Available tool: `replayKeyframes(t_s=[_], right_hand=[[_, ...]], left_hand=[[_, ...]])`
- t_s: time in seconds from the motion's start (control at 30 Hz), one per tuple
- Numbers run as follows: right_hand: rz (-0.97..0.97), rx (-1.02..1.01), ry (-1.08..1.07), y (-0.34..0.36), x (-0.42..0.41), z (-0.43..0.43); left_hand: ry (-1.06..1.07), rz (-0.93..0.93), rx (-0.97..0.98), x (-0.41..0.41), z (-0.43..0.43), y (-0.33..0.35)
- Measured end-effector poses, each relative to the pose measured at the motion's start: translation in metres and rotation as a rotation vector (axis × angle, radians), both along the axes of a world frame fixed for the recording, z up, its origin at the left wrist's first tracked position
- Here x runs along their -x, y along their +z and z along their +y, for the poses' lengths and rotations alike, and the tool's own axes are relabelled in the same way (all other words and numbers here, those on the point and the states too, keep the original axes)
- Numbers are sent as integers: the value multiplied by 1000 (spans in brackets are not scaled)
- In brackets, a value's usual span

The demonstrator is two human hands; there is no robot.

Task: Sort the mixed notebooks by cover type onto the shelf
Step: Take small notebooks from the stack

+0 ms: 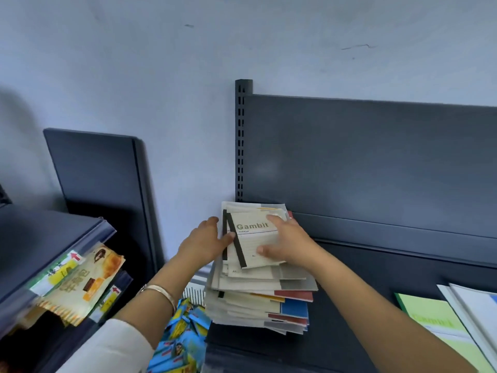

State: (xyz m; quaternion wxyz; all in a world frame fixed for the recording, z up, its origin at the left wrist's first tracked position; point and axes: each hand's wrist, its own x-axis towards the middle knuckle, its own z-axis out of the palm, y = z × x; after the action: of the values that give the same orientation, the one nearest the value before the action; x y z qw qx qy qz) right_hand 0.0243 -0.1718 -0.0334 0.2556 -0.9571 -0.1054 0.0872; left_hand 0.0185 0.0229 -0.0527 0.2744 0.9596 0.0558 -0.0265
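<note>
A tall, uneven stack of mixed notebooks (258, 300) stands at the left end of the dark shelf (376, 278). Its top one is a cream "Gambit" notebook (255, 238) with a black spine strip, lying askew. My right hand (285, 242) grips this top notebook at its right edge, fingers on the cover and thumb at the lower edge. My left hand (207, 240) presses against the stack's left side, thumb touching the black spine. A green notebook (435, 321) and a pale white-blue notebook (476, 305) lie flat at the shelf's right end.
The shelf's dark back panel (376, 162) and slotted upright (240, 141) rise behind the stack. To the left, another dark shelf unit (40, 246) holds snack packets (78, 286). Blue and yellow packets (180, 340) lie below the stack.
</note>
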Motion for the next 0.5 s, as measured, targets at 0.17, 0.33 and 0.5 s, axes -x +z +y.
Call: replayKeyframes(t_s=[0.17, 0.33, 0.5], right_hand=[[62, -149, -120, 1, -8, -3], [19, -202, -195, -1, -7, -3], [-7, -409, -294, -2, 0, -2]], left_hand=[[20, 20, 209, -3, -4, -3], [46, -34, 342, -2, -3, -2], [117, -106, 240, -2, -7, -1]])
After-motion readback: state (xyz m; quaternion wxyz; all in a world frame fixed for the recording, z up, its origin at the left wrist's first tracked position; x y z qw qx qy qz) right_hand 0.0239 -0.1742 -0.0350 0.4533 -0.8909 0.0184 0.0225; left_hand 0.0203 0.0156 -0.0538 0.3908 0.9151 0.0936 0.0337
